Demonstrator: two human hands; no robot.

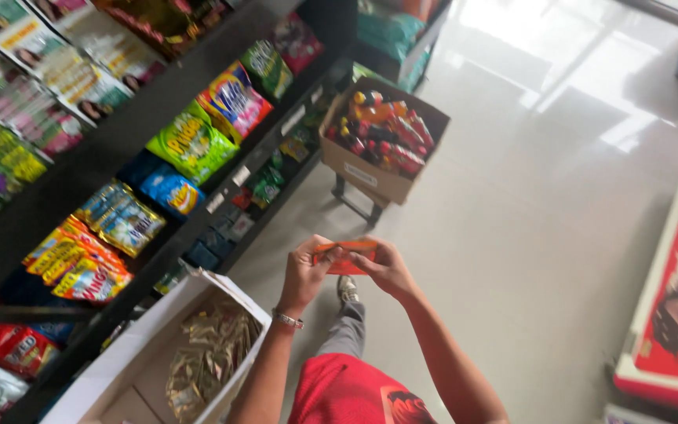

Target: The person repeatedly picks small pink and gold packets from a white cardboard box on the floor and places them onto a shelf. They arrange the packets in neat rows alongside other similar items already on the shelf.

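Note:
Both of my hands hold one small orange packet (348, 254) in front of me, above the floor. My left hand (305, 272), with a metal watch on the wrist, grips the packet's left end. My right hand (388, 268) grips its right end. Below my left arm stands an open white cardboard box (119, 369) with several tan and gold sachets (207, 353) inside.
Dark shelves (111, 149) of colourful snack bags run along the left. A brown carton of red packets (384, 137) sits on a low trolley ahead. A red display stand (672, 306) is at the right. Grey shiny floor (527, 196) lies between.

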